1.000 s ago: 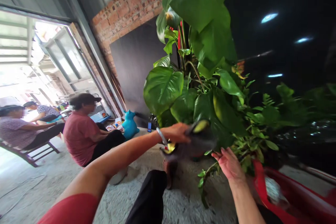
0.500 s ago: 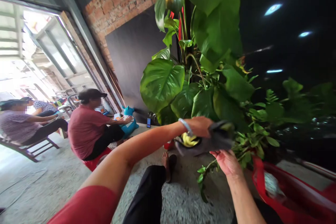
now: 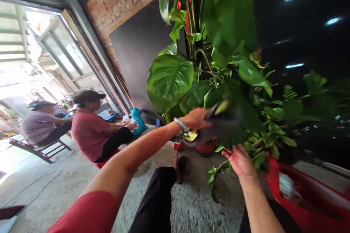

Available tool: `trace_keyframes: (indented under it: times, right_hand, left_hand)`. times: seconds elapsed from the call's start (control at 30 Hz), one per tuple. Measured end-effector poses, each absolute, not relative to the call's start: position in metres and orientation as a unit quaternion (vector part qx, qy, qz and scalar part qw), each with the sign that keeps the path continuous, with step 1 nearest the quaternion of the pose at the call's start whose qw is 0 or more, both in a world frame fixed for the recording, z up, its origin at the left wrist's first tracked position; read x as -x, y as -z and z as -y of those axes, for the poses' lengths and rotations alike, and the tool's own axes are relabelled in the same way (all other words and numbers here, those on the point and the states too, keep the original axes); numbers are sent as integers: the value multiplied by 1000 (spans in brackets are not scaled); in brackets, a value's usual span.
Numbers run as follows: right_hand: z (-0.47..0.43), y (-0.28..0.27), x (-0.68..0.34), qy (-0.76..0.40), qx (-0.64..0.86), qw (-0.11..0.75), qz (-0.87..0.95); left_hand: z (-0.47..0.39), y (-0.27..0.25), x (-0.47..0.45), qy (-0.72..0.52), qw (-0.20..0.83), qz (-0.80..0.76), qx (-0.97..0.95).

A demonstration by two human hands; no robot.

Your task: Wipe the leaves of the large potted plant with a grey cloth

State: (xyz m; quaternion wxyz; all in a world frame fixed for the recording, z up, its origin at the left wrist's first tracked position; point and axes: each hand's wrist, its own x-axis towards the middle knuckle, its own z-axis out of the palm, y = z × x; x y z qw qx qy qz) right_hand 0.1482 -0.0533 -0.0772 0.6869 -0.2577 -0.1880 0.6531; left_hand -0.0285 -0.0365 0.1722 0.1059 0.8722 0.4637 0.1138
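Observation:
A dark grey, cloth-like item with yellow-green patches is smeared by motion, and its kind is unclear. My left hand, with a pale bangle at the wrist, is closed on its left side. Below the item my right hand is open, palm partly up, with fingers apart and nothing visible in it. Large green leaves of a potted plant rise just behind both hands. A leafy stem trails down beside my right hand.
A red bag stands at the right. On the left, a person in a red shirt sits by a blue animal figure. Another person sits on a wooden chair farther back. A cable lies on the concrete floor.
My left hand has moved slightly left and up with the dark grey item. My right hand is a little further right, apart from it. The view has shifted somewhat.

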Motion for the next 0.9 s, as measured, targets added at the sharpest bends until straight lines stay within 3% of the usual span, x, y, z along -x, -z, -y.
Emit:
trace_keyframes:
  times: [0.07, 0.1, 0.2, 0.3, 0.37, 0.47, 0.53, 0.6, 0.67, 0.73, 0.83, 0.9]
  right_hand:
    - [52, 79, -150, -650, 256, 694, 174]
    - [51, 80, -150, -650, 257, 695, 168]
    - [51, 79, -154, -659, 259, 688, 160]
    - [53, 76, -155, -667, 259, 680, 160]
    - [53, 74, -154, -671, 256, 676, 164]
    - [54, 73, -152, -675, 251, 673, 169]
    - [55, 75, -153, -673, 250, 675, 170]
    - [54, 77, -155, -671, 251, 676, 173]
    - [53, 79, -158, -670, 253, 676, 174]
    - [52, 80, -161, -668, 256, 678, 173]
    - [52, 78, -164, -662, 258, 683, 170]
    - [52, 76, -164, -659, 256, 687, 170]
  left_hand:
    - [58, -156, 50, 60, 177, -376, -907]
    - [67, -155, 62, 81, 209, -342, -913]
    - [75, -177, 85, -70, 195, -344, -916]
    - [49, -204, 91, -284, 35, -463, -839]
    - [30, -202, 92, -303, -53, -551, -775]
    - [31, -171, 94, -139, -51, -600, -786]
    - [53, -149, 99, 9, 18, -554, -833]
    - [81, -144, 104, 61, 91, -465, -878]
    - [102, -159, 105, -6, 136, -406, -904]
    - [104, -185, 100, -156, 136, -395, -895]
    - [74, -211, 85, -350, 49, -443, -824]
    - [48, -206, 78, -372, -10, -483, -792]
